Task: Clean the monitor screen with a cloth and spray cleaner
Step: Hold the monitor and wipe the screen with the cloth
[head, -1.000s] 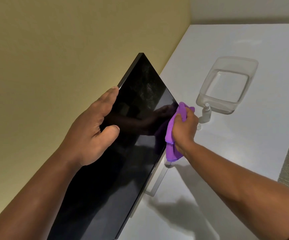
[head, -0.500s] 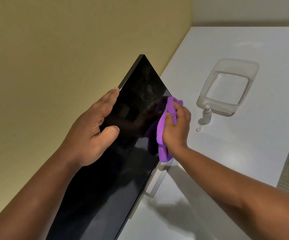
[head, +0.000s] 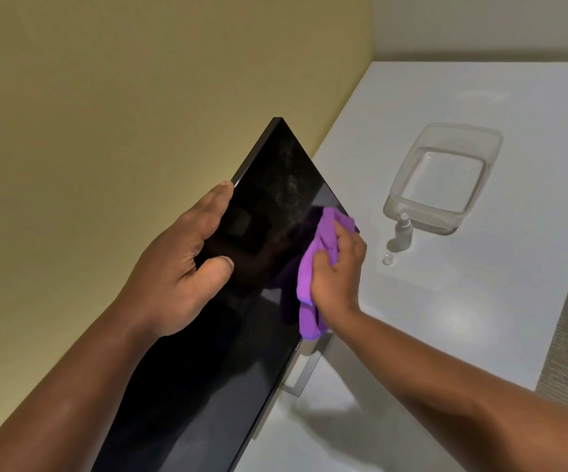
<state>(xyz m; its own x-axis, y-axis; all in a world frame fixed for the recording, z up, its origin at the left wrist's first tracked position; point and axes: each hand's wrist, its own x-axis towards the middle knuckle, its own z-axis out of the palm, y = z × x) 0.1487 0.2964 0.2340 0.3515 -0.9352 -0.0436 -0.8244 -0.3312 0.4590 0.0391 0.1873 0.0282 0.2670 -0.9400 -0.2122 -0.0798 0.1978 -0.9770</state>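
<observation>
We are gripping the top edge of the black Dell monitor [head: 251, 301] with our left hand [head: 180, 270], thumb lying on the glass. Our right hand [head: 338, 270] is pressing a bunched purple microfibre cloth [head: 316, 267] against the screen, just beside the lower bezel. Beyond that grip, a small spray bottle [head: 404, 232] is standing near its loose cap [head: 387, 259], touching a clear plastic tub [head: 446, 175] on the white table [head: 446, 318].

head cam | looks forward and down | close over monitor [head: 228, 335] and white table [head: 446, 318] | single view

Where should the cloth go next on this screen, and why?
Probably up toward the far top corner: the right hand holds the purple cloth just below a hazy speckled patch, while the left hand steadies the monitor.
</observation>
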